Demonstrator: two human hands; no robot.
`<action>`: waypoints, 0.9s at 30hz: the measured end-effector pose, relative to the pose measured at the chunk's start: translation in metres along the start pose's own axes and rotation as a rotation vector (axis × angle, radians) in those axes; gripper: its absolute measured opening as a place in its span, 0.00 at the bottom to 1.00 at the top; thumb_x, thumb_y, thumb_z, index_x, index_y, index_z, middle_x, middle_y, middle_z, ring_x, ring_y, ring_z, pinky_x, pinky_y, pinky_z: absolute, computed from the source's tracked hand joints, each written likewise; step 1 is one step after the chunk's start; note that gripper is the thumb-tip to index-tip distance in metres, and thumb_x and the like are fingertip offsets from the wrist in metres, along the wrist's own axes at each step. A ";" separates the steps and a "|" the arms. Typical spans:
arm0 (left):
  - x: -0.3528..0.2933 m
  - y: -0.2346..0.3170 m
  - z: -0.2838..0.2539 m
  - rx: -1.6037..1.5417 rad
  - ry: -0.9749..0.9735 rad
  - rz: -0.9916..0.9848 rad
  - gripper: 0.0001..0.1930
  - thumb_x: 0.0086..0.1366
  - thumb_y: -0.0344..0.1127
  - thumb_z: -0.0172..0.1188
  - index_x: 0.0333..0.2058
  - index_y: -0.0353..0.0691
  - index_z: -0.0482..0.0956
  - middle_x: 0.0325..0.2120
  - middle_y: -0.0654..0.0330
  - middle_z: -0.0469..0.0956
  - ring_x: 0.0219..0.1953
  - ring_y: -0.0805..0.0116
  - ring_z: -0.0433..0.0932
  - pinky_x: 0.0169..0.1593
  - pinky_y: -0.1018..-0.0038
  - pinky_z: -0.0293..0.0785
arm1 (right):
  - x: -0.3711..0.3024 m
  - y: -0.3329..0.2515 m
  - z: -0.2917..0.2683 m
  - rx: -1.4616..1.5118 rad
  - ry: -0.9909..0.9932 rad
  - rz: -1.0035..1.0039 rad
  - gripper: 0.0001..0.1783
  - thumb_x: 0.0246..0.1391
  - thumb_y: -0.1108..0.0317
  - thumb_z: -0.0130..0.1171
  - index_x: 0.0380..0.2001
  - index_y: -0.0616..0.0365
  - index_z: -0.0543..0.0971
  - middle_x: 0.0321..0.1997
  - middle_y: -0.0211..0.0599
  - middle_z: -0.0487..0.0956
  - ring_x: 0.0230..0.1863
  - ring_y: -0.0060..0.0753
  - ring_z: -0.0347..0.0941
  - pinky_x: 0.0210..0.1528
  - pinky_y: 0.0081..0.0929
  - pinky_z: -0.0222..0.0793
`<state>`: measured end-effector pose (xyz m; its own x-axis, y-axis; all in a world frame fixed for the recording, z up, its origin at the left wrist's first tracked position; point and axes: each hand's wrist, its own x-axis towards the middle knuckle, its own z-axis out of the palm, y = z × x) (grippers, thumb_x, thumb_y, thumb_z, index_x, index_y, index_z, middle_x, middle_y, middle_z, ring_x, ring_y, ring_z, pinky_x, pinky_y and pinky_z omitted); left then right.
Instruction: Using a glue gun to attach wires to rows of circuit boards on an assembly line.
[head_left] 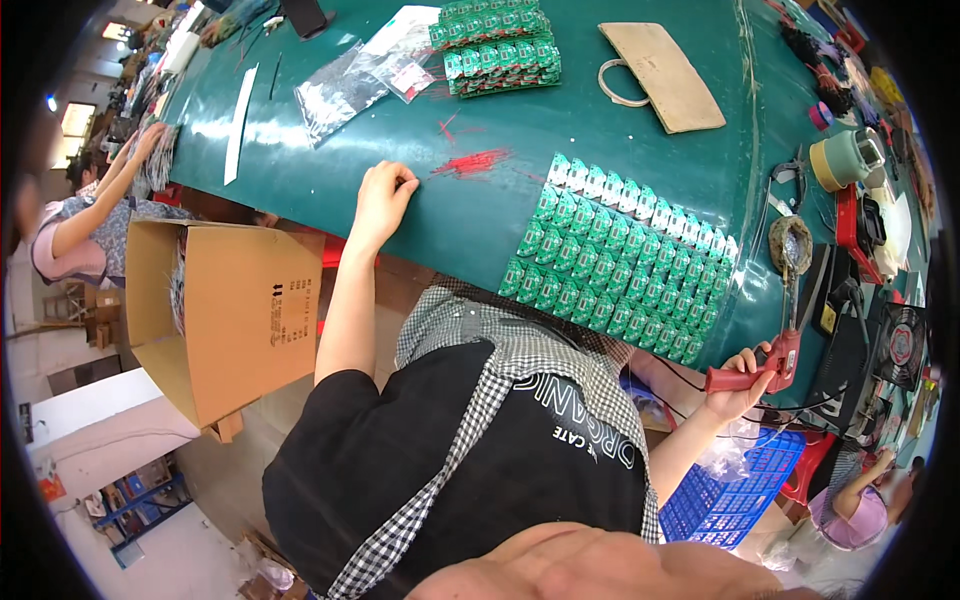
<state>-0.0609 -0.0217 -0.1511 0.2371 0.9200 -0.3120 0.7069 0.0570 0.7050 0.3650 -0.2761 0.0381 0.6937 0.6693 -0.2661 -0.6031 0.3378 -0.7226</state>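
My right hand [738,388] grips the red handle of a soldering gun [784,362] at the right edge of the green table. The gun's metal tip points away from me and reaches a small round dish [790,243] with a dark, crusted rim. To the left, my left hand [384,203] is over the table's near edge, its fingers curled together; whatever they may hold is hidden. Between my hands lie rows of small green circuit boards [618,262], the farthest row whiter than the others. Thin red wires [475,162] lie loose beyond my left hand.
Stacked green boards [500,62], clear plastic bags [350,85] and a tan board [665,78] with a tape-like ring [622,84] lie farther back. Pliers [787,180] and a green-yellow device [843,160] stand right. A cardboard box [235,310] is left; a co-worker [85,235] sits beyond.
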 end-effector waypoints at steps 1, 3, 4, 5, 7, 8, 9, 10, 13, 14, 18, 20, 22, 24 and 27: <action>-0.001 -0.001 -0.006 -0.129 -0.024 -0.092 0.03 0.51 0.28 0.57 0.25 0.35 0.74 0.22 0.58 0.73 0.27 0.66 0.73 0.34 0.73 0.69 | 0.001 0.000 0.001 0.002 -0.002 0.003 0.27 0.54 0.65 0.51 0.55 0.59 0.56 0.48 0.36 0.65 0.30 0.22 0.59 0.34 0.16 0.61; -0.004 -0.012 -0.016 -0.238 -0.039 -0.181 0.05 0.52 0.27 0.57 0.27 0.32 0.74 0.20 0.58 0.75 0.24 0.73 0.74 0.31 0.78 0.70 | 0.004 0.000 0.003 -0.022 -0.021 0.009 0.26 0.54 0.66 0.52 0.54 0.59 0.57 0.48 0.35 0.65 0.30 0.21 0.59 0.33 0.16 0.61; -0.008 -0.017 -0.021 -0.262 -0.040 -0.224 0.05 0.52 0.27 0.57 0.28 0.32 0.74 0.22 0.59 0.76 0.26 0.74 0.74 0.32 0.78 0.69 | 0.006 0.003 0.004 -0.021 -0.026 0.015 0.26 0.54 0.66 0.52 0.54 0.59 0.57 0.48 0.35 0.65 0.30 0.21 0.59 0.33 0.16 0.61; -0.017 -0.024 -0.028 -0.284 -0.037 -0.269 0.06 0.52 0.27 0.57 0.29 0.33 0.75 0.23 0.60 0.76 0.27 0.75 0.73 0.33 0.79 0.69 | 0.009 0.009 0.007 -0.019 -0.020 0.055 0.26 0.53 0.66 0.53 0.53 0.59 0.58 0.47 0.34 0.65 0.29 0.20 0.59 0.32 0.16 0.60; -0.060 -0.043 -0.051 -0.489 0.091 -0.359 0.09 0.52 0.26 0.57 0.34 0.34 0.75 0.25 0.63 0.75 0.29 0.76 0.72 0.33 0.80 0.68 | 0.009 0.028 0.000 -0.035 0.039 0.140 0.25 0.52 0.65 0.54 0.50 0.62 0.61 0.44 0.33 0.66 0.28 0.18 0.58 0.29 0.15 0.58; -0.084 -0.033 -0.078 -0.639 0.093 -0.488 0.13 0.53 0.26 0.57 0.40 0.34 0.74 0.25 0.64 0.73 0.28 0.77 0.71 0.33 0.82 0.66 | 0.007 0.049 -0.003 0.003 0.060 0.280 0.24 0.52 0.64 0.55 0.48 0.65 0.62 0.41 0.31 0.66 0.28 0.17 0.58 0.29 0.14 0.57; -0.117 -0.043 -0.107 -0.667 0.099 -0.512 0.16 0.54 0.25 0.55 0.43 0.31 0.72 0.24 0.65 0.72 0.28 0.78 0.69 0.32 0.83 0.64 | 0.007 0.079 0.004 0.104 0.083 0.365 0.23 0.52 0.65 0.55 0.47 0.68 0.63 0.38 0.30 0.65 0.28 0.17 0.57 0.28 0.14 0.57; -0.147 -0.023 -0.130 -0.622 0.196 -0.624 0.16 0.55 0.24 0.54 0.44 0.30 0.72 0.26 0.64 0.72 0.28 0.78 0.68 0.33 0.83 0.64 | 0.005 0.108 0.007 0.069 0.162 0.443 0.24 0.51 0.65 0.55 0.48 0.68 0.62 0.37 0.29 0.65 0.28 0.17 0.57 0.27 0.13 0.58; -0.217 0.014 -0.173 -0.700 0.252 -0.644 0.12 0.55 0.24 0.54 0.40 0.29 0.74 0.29 0.62 0.72 0.29 0.77 0.69 0.34 0.82 0.66 | -0.010 0.179 0.009 0.169 0.082 0.753 0.27 0.50 0.70 0.54 0.52 0.61 0.60 0.48 0.35 0.66 0.28 0.19 0.59 0.25 0.12 0.60; -0.219 0.031 -0.168 -0.734 0.234 -0.640 0.11 0.55 0.24 0.54 0.38 0.29 0.74 0.29 0.62 0.72 0.29 0.76 0.69 0.35 0.81 0.66 | -0.017 0.195 0.025 0.157 0.041 0.801 0.28 0.48 0.71 0.55 0.53 0.60 0.59 0.50 0.37 0.66 0.28 0.20 0.59 0.25 0.12 0.60; -0.184 0.093 -0.115 -0.858 -0.029 -0.643 0.08 0.53 0.24 0.55 0.33 0.30 0.76 0.27 0.63 0.72 0.30 0.75 0.71 0.36 0.80 0.67 | -0.033 0.213 0.082 0.138 -0.107 0.874 0.35 0.40 0.76 0.59 0.53 0.57 0.58 0.50 0.36 0.65 0.28 0.22 0.63 0.25 0.15 0.61; -0.161 0.110 -0.084 -0.911 -0.175 -0.616 0.08 0.55 0.26 0.54 0.34 0.32 0.77 0.26 0.63 0.73 0.31 0.76 0.71 0.36 0.81 0.66 | -0.038 0.209 0.099 -0.054 -0.202 0.831 0.35 0.39 0.77 0.59 0.53 0.58 0.58 0.49 0.36 0.64 0.27 0.22 0.63 0.25 0.15 0.62; -0.142 0.120 -0.064 -1.000 -0.300 -0.549 0.09 0.56 0.27 0.54 0.36 0.33 0.77 0.30 0.63 0.75 0.32 0.77 0.72 0.37 0.81 0.67 | -0.043 0.207 0.117 -0.358 -0.298 0.764 0.35 0.35 0.81 0.60 0.50 0.60 0.59 0.46 0.34 0.63 0.29 0.27 0.68 0.27 0.16 0.65; -0.114 0.134 -0.052 -1.011 -0.349 -0.497 0.10 0.57 0.27 0.54 0.37 0.33 0.77 0.32 0.62 0.76 0.34 0.77 0.71 0.39 0.81 0.66 | -0.037 0.210 0.137 -0.442 -0.323 0.643 0.35 0.35 0.82 0.60 0.50 0.60 0.59 0.45 0.34 0.62 0.32 0.28 0.70 0.27 0.17 0.66; -0.064 0.150 -0.045 -1.031 -0.396 -0.346 0.09 0.57 0.27 0.53 0.37 0.34 0.77 0.32 0.63 0.76 0.35 0.78 0.71 0.41 0.82 0.66 | -0.002 0.211 0.165 -0.576 -0.411 0.407 0.36 0.36 0.86 0.58 0.51 0.60 0.57 0.44 0.34 0.62 0.38 0.32 0.72 0.30 0.17 0.70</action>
<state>0.0001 -0.0547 0.0035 0.4578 0.6183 -0.6389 -0.0613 0.7388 0.6711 0.1710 -0.0969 -0.0082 0.1968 0.8934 -0.4039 -0.4024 -0.3020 -0.8642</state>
